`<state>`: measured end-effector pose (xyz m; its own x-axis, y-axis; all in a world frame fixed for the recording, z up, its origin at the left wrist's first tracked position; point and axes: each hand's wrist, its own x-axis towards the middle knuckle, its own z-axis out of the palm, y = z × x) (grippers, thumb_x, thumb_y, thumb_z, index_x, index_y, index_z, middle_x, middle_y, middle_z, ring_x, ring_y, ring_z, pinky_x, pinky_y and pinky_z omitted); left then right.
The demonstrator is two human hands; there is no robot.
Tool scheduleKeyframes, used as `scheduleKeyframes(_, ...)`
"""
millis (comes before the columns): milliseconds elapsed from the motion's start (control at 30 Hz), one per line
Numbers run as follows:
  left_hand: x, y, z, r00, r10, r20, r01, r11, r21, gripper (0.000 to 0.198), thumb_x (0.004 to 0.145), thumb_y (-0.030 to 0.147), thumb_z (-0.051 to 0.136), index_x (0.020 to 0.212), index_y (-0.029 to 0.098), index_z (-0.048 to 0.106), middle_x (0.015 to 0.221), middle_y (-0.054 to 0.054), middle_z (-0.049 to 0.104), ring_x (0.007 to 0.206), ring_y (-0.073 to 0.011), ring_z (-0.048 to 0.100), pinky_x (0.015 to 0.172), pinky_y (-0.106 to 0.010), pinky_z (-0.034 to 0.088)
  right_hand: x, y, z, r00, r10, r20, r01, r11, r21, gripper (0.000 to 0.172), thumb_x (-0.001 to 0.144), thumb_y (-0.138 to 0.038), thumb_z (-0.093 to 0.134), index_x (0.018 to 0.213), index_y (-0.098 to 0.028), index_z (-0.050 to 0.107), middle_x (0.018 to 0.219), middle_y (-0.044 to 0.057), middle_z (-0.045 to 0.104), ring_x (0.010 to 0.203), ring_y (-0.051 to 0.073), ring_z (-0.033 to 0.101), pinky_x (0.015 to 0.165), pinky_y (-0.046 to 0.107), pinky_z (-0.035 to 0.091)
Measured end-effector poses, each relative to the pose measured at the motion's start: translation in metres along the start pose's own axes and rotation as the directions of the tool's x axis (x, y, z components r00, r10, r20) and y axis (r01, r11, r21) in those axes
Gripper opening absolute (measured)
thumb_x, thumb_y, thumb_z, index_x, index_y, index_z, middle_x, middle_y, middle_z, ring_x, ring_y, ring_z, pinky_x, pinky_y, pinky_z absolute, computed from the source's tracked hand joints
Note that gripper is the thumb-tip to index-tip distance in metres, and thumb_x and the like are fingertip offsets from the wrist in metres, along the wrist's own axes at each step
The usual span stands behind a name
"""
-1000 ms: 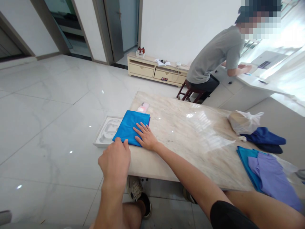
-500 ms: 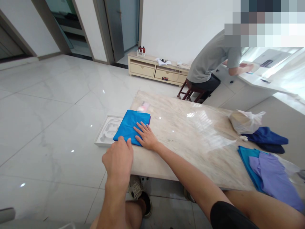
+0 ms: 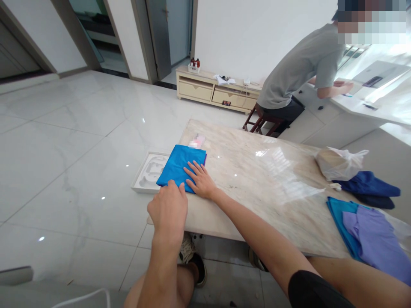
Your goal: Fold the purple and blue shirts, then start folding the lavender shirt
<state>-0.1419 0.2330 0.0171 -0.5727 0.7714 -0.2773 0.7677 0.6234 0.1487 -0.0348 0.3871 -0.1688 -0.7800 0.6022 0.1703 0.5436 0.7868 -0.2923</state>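
A folded blue cloth (image 3: 180, 164) lies at the left end of the marble-topped table, partly over a white tray-like box (image 3: 148, 171). A purple layer shows at its right edge. My right hand (image 3: 201, 180) rests on the cloth's right part with its fingers spread. At the cloth's near edge, my left hand (image 3: 169, 203) is closed, knuckles up; its fingertips are hidden, so what it pinches cannot be made out. Just behind the cloth is a small pink-and-white item (image 3: 197, 140).
On the table's right side are a white plastic bag (image 3: 340, 164), dark blue cloth (image 3: 369, 185), teal cloth (image 3: 342, 220) and lavender cloth (image 3: 375, 244). A person (image 3: 298, 70) sits on a stool (image 3: 268, 122) beyond. A low cabinet (image 3: 212, 92) stands by the wall.
The whole view has shifted slightly, moving things a little rightward. My left hand is slightly farther right along the cloth's near edge. My right hand stays spread on the cloth.
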Motion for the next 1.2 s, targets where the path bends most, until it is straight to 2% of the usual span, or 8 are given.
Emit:
scheduleKeyframes(800,-0.001,0.000,-0.001,1.000,0.008,0.024,-0.008,1.000,0.006,0.045,0.117,0.039,0.037,0.131,0.015,0.073,0.119,-0.023,0.081,0.113,-0.0350,0.080,0.088,-0.040,0.058,0.000,-0.001,0.000,1.000,0.008,0.001,-0.008,1.000,0.010,0.064,0.119,-0.053,0.039,0.177,-0.025,0.045,0.188,0.007,0.027,0.177,0.031,0.014,0.143,0.061,0.014)
scheduleKeyframes(933,0.001,-0.003,0.001,1.000,-0.001,0.027,0.001,1.000,0.003,0.046,0.117,0.039,0.037,0.132,0.014,0.073,0.119,-0.023,0.081,0.114,-0.0363,0.080,0.088,-0.041,0.058,-0.002,0.005,-0.008,0.999,-0.019,0.038,0.019,1.000,-0.002,0.063,0.119,-0.053,0.041,0.175,-0.025,0.048,0.188,0.007,0.028,0.177,0.032,0.016,0.142,0.062,0.017)
scheduleKeyframes(1033,0.002,-0.006,0.001,1.000,0.003,0.021,-0.003,1.000,-0.013,0.045,0.117,0.038,0.037,0.132,0.013,0.072,0.120,-0.022,0.081,0.113,-0.0362,0.080,0.088,-0.042,0.059,0.001,0.013,-0.028,0.990,-0.086,0.114,0.092,0.995,-0.044,0.064,0.115,-0.054,0.051,0.172,-0.023,0.052,0.185,0.010,0.035,0.175,0.034,0.023,0.141,0.064,0.020)
scheduleKeyframes(1100,0.003,-0.007,0.002,1.000,0.001,0.020,-0.001,1.000,-0.019,0.044,0.117,0.038,0.037,0.132,0.014,0.071,0.119,-0.021,0.081,0.113,-0.0356,0.080,0.088,-0.041,0.059,0.010,0.013,-0.046,0.977,-0.122,0.176,0.140,0.986,-0.092,0.061,0.113,-0.054,0.055,0.164,-0.021,0.063,0.177,0.013,0.049,0.170,0.037,0.037,0.140,0.065,0.020)
scheduleKeyframes(1167,0.003,-0.008,0.002,1.000,-0.003,0.025,0.003,1.000,-0.018,0.044,0.117,0.038,0.037,0.131,0.014,0.071,0.118,-0.020,0.081,0.114,-0.0356,0.080,0.087,-0.041,0.059,0.024,0.006,-0.058,0.973,-0.110,0.204,0.143,0.978,-0.155,0.055,0.115,-0.052,0.052,0.150,-0.017,0.074,0.165,0.017,0.063,0.162,0.038,0.049,0.140,0.065,0.020)
scheduleKeyframes(1200,0.003,-0.008,0.002,1.000,-0.006,0.029,0.006,1.000,-0.016,0.043,0.117,0.038,0.037,0.131,0.015,0.071,0.117,-0.020,0.081,0.114,-0.0357,0.080,0.087,-0.040,0.059,0.031,0.000,-0.060,0.979,-0.086,0.187,0.121,0.976,-0.183,0.054,0.116,-0.050,0.049,0.147,-0.015,0.076,0.163,0.019,0.065,0.160,0.038,0.051,0.140,0.064,0.019)
